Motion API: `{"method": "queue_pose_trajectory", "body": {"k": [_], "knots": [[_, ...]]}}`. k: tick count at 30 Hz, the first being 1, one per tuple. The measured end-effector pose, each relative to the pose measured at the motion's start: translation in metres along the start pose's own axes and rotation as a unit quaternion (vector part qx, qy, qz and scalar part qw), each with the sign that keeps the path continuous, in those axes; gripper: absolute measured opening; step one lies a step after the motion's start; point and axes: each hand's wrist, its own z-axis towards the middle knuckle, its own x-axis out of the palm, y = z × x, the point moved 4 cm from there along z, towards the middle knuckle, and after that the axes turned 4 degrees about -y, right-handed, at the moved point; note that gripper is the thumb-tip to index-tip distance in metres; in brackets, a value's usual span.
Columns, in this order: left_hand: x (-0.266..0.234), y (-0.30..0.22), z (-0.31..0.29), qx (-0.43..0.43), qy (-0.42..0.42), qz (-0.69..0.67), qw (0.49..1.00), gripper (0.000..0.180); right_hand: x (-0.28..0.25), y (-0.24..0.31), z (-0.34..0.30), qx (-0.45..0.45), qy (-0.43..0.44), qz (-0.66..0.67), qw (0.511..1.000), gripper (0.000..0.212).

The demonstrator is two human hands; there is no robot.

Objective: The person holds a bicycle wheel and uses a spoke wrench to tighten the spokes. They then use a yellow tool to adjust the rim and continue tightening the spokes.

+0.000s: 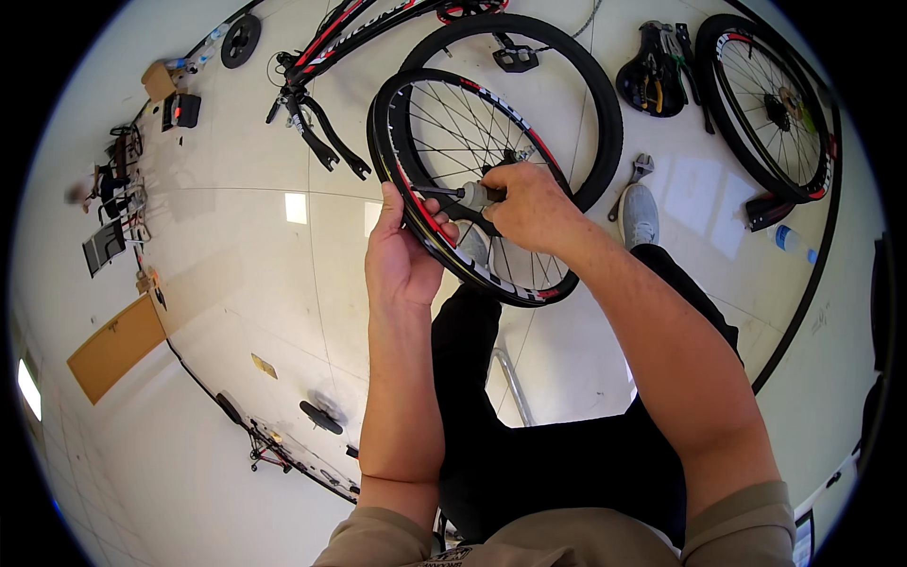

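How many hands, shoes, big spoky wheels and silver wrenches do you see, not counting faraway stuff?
Hands: 2 (left hand, right hand)
Shoes: 2 (left shoe, right shoe)
Spoked wheels: 2 (held wheel, wheel at right)
Silver wrench: 1
Total: 7

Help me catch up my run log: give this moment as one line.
left hand: holding spoked wheel; right hand: holding grey-bodied tool; black tire: partly behind wheel; adjustable wrench: on floor

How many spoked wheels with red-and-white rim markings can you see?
2: the held wheel, in the left hand, and the other wheel, upper right. More may be hidden.
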Motion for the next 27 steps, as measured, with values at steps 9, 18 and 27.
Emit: {"method": "queue_pose_trajectory", "body": {"k": [9,18,27], "knots": [[0.001,0.003,-0.001,0.008,-0.007,0.018,1.000,0.038,-0.001,0.004,-0.001,0.007,-0.013,0.009,1.000,0.031],[0.015,0.014,-0.010,-0.015,0.060,-0.021,0.998,0.037,-0.010,0.015,-0.002,0.141,-0.036,0.214,0.966,0.025],[0.018,0.018,-0.014,-0.027,0.041,-0.009,0.999,0.037,-0.026,0.026,-0.004,0.154,-0.042,0.421,0.893,0.023]]}}
